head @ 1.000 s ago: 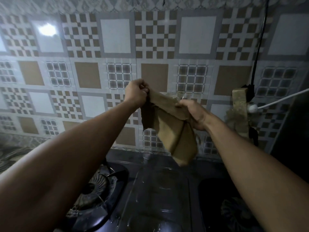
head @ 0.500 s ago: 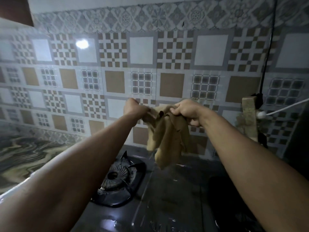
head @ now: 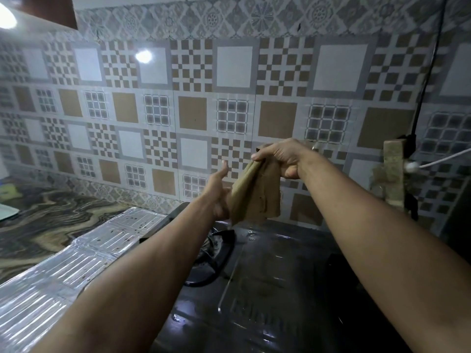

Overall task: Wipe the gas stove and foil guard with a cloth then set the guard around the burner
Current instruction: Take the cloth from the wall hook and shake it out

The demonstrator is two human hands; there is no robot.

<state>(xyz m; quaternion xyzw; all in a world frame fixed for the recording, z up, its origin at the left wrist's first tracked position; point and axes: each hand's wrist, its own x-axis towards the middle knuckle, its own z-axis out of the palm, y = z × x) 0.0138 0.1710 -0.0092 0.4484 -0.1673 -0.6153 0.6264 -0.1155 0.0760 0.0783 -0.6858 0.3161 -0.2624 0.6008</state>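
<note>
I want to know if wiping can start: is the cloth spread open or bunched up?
Bunched. The cloth hangs in loose folds from the right hand gripping its top, above the stove.

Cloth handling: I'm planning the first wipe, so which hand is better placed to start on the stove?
Right hand: it grips the cloth above the stove; the left hand is open.

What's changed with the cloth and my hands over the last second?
The left hand has let go of the cloth's top and opened beside it lower down. The right hand still grips the top, so the cloth now hangs from it alone, still above the gas stove.
</note>
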